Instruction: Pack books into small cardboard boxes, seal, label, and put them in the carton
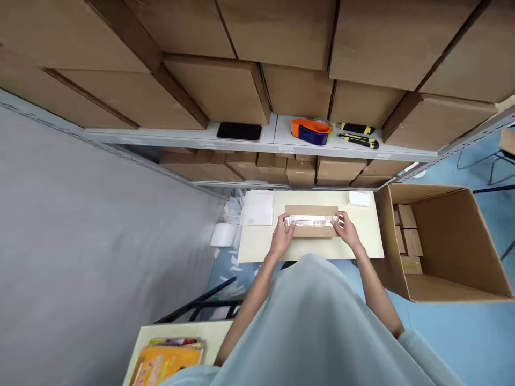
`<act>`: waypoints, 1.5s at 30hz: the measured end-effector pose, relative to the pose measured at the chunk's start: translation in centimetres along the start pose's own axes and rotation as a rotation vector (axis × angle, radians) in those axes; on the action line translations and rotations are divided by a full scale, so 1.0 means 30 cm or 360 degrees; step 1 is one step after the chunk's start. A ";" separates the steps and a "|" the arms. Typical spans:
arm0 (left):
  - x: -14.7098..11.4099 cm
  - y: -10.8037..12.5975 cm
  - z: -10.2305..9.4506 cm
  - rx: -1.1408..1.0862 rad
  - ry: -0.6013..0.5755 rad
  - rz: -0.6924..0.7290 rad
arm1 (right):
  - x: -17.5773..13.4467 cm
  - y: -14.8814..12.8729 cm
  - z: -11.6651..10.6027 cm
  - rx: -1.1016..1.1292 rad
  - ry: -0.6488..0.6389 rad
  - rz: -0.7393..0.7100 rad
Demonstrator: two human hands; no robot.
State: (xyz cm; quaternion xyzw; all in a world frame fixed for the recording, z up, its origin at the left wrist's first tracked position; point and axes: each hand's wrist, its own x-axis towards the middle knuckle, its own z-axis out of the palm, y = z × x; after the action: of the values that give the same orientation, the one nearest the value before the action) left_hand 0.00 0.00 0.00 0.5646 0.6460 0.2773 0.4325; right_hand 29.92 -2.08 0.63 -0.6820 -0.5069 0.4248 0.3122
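Observation:
A small flat cardboard box point(311, 232) lies on the pale table, with a shiny strip of packing tape point(311, 220) running lengthwise across its top. My left hand point(283, 234) grips the box's left end, thumb on top by the end of the tape and fingers over the edge. At the opposite end, my right hand point(345, 229) holds the box in the same way, its thumb beside the tape. The fingertips at the box's ends are partly hidden.
A large open carton point(454, 241) with small boxes inside stands right of the table point(257, 249). White sheets point(259, 208) and a small white box point(359, 199) lie on it. Above, a shelf holds cartons, a phone point(239, 131), a tape dispenser point(311, 132) and utility knives point(358, 140).

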 end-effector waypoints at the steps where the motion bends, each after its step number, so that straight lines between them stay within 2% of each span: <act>1: 0.008 0.006 0.004 -0.0007 0.0008 -0.0013 | -0.005 -0.008 0.002 -0.0011 0.0019 0.0000; 8: 0.024 0.038 0.059 -0.0013 -0.0039 -0.0019 | -0.079 -0.033 -0.036 -0.0192 0.0092 0.0036; 13: 0.035 0.025 0.103 -0.0001 -0.0079 -0.0067 | -0.120 -0.018 -0.056 -0.0424 0.0111 0.0085; 17: 0.111 -0.023 0.125 -0.0113 -0.0080 -0.0029 | -0.070 -0.022 -0.041 -0.0562 0.0085 0.0053; 20: 0.173 -0.067 0.149 -0.0198 -0.0103 -0.0122 | 0.005 -0.040 -0.037 -0.0660 0.0039 0.0007; 23: 0.196 -0.104 0.175 -0.0271 -0.0090 -0.0175 | 0.068 -0.051 -0.049 -0.0730 -0.0010 -0.0027; 28: 0.144 -0.127 0.221 -0.0301 -0.0030 -0.0123 | 0.066 0.014 -0.092 -0.0617 -0.0084 -0.0124; 34: 0.055 -0.104 0.293 -0.0247 -0.0040 -0.0018 | -0.031 0.171 -0.120 -0.0353 -0.0134 0.0153; 37: 0.043 -0.097 0.290 -0.0195 -0.0044 -0.0023 | -0.041 0.190 -0.105 -0.0310 -0.0085 0.0179; 41: 0.063 -0.097 0.249 -0.0110 -0.0133 -0.0044 | -0.016 0.164 -0.084 -0.0449 -0.0047 0.0232; 45: 0.080 -0.100 0.222 -0.0060 -0.0216 -0.0028 | -0.016 0.144 -0.068 -0.0424 -0.0008 0.0189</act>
State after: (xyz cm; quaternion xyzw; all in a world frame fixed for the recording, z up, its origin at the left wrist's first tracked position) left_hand 4.38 0.82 -6.27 0.5681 0.6148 0.2467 0.4882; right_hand 33.51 -3.80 -2.03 -0.7452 -0.5184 0.3731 0.1919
